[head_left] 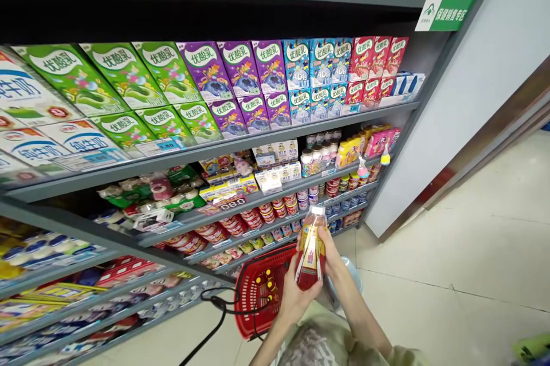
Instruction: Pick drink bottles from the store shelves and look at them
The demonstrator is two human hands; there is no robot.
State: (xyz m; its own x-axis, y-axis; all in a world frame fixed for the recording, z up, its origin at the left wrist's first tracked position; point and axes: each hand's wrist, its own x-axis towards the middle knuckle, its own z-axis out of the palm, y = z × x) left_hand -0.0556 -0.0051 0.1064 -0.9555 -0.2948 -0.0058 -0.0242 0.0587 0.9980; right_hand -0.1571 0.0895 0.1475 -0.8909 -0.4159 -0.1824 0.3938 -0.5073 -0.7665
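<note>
Both my hands hold one drink bottle [310,248] upright in front of me; it has a red and yellow label and a pale cap. My left hand [294,297] wraps its lower part from the left, fingers closed round it. My right hand [333,254] grips it from the right side. Just below and left of the bottle stands a red shopping basket [251,309] on the floor, with a few yellow-capped items inside and black handles hanging out.
Grey shelves [258,140] fill the left: green, purple, blue and red milk cartons on top, small bottles, cans and boxes on lower tiers. A white wall panel [464,91] stands right of the shelving. Pale tiled floor [464,251] stretches to the right.
</note>
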